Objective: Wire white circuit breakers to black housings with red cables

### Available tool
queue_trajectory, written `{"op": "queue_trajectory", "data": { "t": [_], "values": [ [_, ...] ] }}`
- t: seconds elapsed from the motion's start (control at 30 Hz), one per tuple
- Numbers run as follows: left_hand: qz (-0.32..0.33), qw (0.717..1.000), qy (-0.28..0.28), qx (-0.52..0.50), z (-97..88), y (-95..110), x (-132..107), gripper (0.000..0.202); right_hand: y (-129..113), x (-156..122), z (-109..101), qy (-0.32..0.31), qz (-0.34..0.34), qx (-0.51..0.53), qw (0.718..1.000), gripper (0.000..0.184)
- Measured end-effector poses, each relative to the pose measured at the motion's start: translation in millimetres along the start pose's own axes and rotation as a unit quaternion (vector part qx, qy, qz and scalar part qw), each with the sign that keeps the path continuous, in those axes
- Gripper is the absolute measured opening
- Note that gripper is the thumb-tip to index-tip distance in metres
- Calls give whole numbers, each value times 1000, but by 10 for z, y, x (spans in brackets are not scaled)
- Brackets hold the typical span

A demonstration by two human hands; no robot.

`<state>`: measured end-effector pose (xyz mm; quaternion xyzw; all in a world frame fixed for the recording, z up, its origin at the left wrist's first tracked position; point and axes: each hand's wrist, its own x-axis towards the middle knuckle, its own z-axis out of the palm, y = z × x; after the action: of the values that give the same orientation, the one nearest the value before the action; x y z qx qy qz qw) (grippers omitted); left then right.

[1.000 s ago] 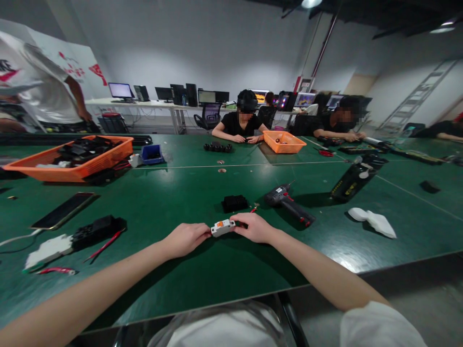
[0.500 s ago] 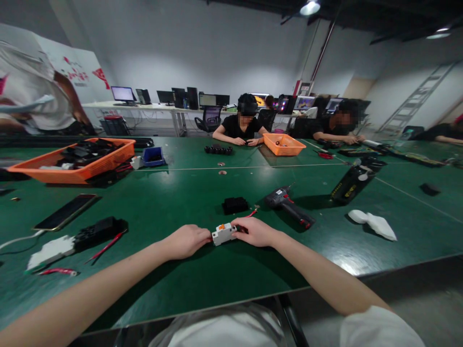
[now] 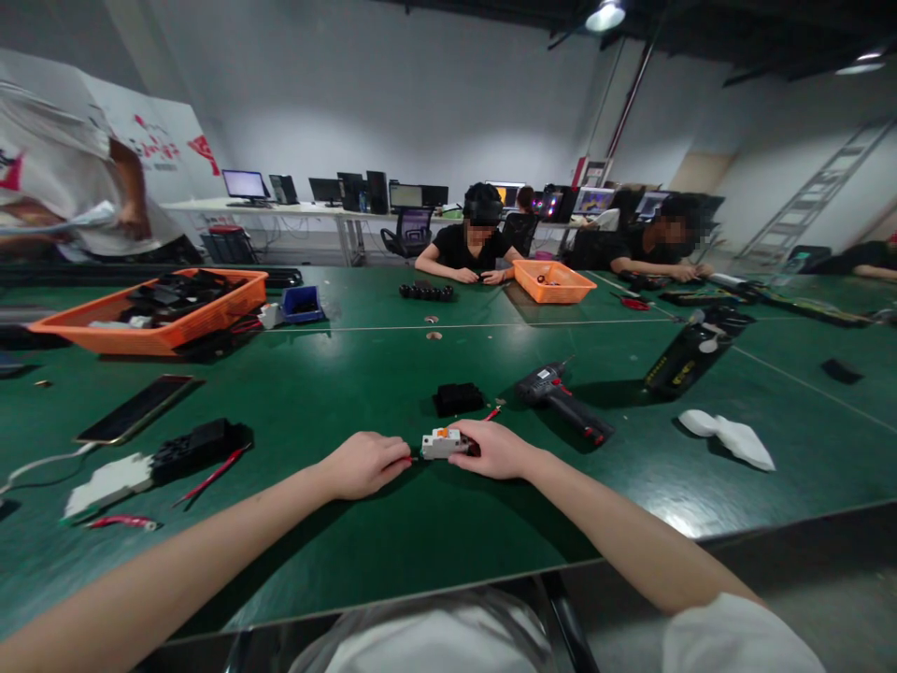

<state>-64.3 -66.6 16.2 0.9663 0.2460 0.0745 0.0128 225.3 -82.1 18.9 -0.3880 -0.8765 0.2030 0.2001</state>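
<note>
Closest to me on the table (image 3: 329, 579), off left, a white unit (image 3: 108, 486) sits end to end with a black block (image 3: 192, 451), and I can't see either of the red leads (image 3: 126, 522) beside them going into anything. My left hand (image 3: 368, 465) has its fingers pinched on what looks like a red wire (image 3: 412, 459), tip just short of the breaker (image 3: 440, 445) — so that joint isn't made yet. My right hand (image 3: 497, 450) is closed around the breaker's other end, just off mid-table in front of me; whether anything's attached there I can't tell, fingers hide it. Just past that, a spare block (image 3: 458, 399) and the drill (image 3: 564, 402) lie untouched. Farther back left, the orange basket (image 3: 220, 311) holds loads of black parts — I'd call this partway at best.
</note>
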Motion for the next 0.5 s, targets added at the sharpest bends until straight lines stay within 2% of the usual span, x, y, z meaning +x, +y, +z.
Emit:
{"op": "queue_trajectory", "data": {
  "t": [0.17, 0.33, 0.5],
  "values": [
    [2, 999, 29, 17, 54, -25, -16, 30, -2, 22, 45, -11, 2, 33, 999, 18],
    [-20, 999, 42, -7, 118, -55, -33, 28, 15, 25, 97, -5, -1, 99, 995, 20],
    [-52, 997, 57, -3, 141, -51, -15, 29, 44, 41, 145, 8, 29, 183, 983, 27]
  ]
}}
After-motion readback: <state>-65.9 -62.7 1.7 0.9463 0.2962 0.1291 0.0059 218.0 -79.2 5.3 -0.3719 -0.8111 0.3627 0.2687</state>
